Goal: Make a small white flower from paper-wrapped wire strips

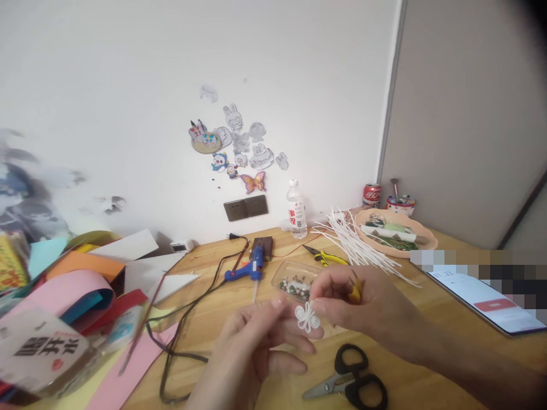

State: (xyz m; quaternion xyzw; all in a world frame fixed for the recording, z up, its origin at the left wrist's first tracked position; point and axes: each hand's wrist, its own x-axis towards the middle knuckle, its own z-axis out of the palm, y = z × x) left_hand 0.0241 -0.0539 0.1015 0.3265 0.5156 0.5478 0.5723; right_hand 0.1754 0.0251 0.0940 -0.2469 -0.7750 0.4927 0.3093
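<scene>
Between the thumb and fingers of my right hand [356, 299] is a small white looped cord ornament [307, 317], shaped like a flower or butterfly with coiled discs. A yellow piece [354, 289], perhaps a tool handle, shows by that hand's curled fingers; most of it is hidden. My left hand [262, 336] is open, its fingers stretched out behind and under the ornament, the thumb apart from it. Just beyond the hands sits a clear plastic tray [277, 273] of beads. Black-handled scissors [350, 378] lie nearer me, blades partly apart.
A blue glue gun [252, 266] and its black cord lie left of the tray. Yellow-handled pliers [327, 257], white strips [356, 242], a water bottle [297, 210] and a peach plate [429, 242] stand behind. Coloured paper [64, 285] piles up left; a tablet [482, 296] lies right.
</scene>
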